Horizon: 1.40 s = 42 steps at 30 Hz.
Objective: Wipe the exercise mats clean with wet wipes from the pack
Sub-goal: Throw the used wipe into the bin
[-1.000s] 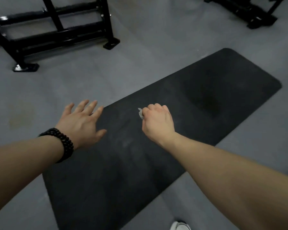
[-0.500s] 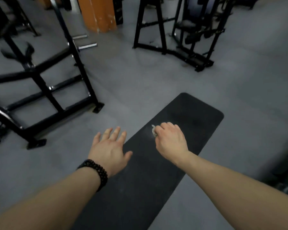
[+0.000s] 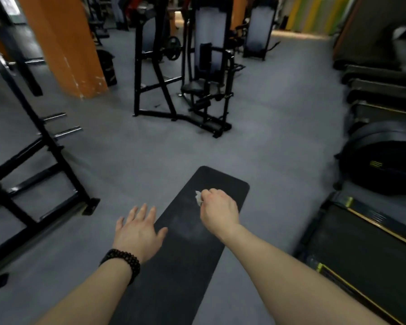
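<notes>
- Head view shows the right hand point(image 3: 218, 212) with fingers curled tight around a small crumpled white wet wipe point(image 3: 198, 198), which pokes out past the knuckles on the left.
- That fist sits over the far end of the long black rubber exercise mat point(image 3: 188, 249); whether the wipe is touching the surface I can't quite tell.
- Left hand point(image 3: 138, 233) is flat, palm down, fingers spread and holding nothing, at the mat's left edge, half over the grey floor point(image 3: 131, 160).
- A string of dark beads point(image 3: 122, 260) circles the left wrist.
- A pale smeared patch lies on the mat between the two hands, likely the wiped zone.
- To do this well, I'd press the wipe flat, not balled, and draw overlapping strokes out to the rounded far corners.
- Planting the left palm on the mat should stop it creeping.
- No pack of wipes is in sight.
</notes>
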Available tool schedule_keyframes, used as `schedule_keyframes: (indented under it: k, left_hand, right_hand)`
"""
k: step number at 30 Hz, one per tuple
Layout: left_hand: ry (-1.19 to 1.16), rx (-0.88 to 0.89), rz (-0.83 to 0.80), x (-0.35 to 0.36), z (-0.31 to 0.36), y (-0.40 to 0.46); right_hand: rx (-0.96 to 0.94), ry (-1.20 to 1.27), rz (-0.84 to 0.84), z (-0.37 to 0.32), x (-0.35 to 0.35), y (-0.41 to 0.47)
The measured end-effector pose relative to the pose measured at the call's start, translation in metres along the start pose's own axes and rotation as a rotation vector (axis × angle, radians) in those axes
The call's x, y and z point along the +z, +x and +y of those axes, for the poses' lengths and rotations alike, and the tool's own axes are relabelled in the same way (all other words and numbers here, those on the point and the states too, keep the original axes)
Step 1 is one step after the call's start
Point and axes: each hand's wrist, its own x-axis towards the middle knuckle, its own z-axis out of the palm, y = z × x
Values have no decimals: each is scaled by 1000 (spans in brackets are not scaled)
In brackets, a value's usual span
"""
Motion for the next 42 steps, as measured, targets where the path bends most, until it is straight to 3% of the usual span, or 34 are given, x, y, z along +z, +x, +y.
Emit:
schedule_keyframes:
  k: [10, 24, 34, 42]
  left_hand:
    - [79, 336, 71, -39, 48, -33]
    - [168, 846, -23, 14, 168, -135]
    - [241, 1083, -24, 51, 306, -180]
    - [250, 1060, -92, 97, 417, -164]
  right_hand:
    - [352, -6, 178, 27, -71, -95]
    - [813, -200, 281, 61, -133, -302]
    - [1096, -243, 317, 161, -156, -409]
    - [1114, -186, 316, 283, -126, -415]
